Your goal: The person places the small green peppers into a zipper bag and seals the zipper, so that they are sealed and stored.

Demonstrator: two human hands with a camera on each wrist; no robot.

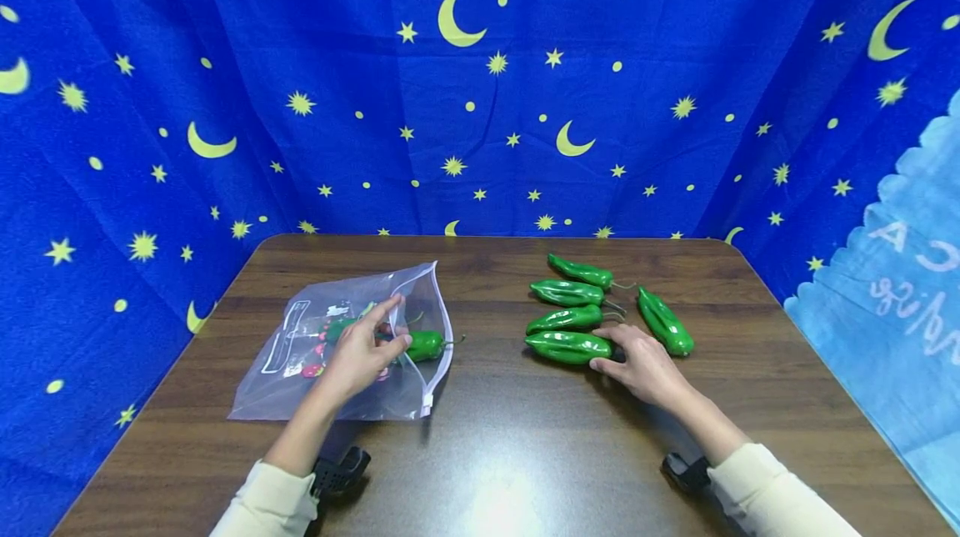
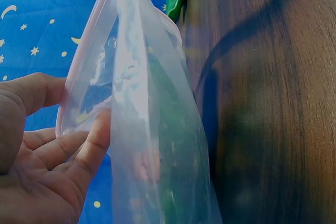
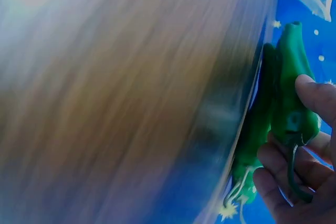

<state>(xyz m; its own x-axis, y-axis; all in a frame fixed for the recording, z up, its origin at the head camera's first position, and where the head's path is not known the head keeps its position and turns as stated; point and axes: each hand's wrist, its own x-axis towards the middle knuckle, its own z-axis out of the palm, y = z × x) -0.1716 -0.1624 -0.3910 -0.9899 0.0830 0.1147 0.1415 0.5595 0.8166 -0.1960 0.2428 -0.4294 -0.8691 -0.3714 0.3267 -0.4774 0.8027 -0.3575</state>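
A translucent zip bag (image 1: 281,383) with printed pictures lies on the left of the table, its mouth facing right. My left hand (image 1: 362,353) pinches one edge of the mouth between thumb and fingers, seen closer in the left wrist view (image 2: 58,156). Inside the bag is a green pepper (image 1: 426,345), its stem poking out of the opening; other contents are partly hidden by the hand and the print. On the right, my right hand (image 1: 643,366) grips the stem end of the nearest green pepper (image 1: 567,348), with thumb and fingers on opposite sides of it (image 3: 294,87).
Beyond the held pepper, more green peppers (image 1: 566,293) lie in a row, stems to the right. Another pepper (image 1: 664,322) lies slanted right of the right hand. The wooden table (image 1: 495,437) meets a blue star-and-moon curtain (image 1: 525,87) at the back.
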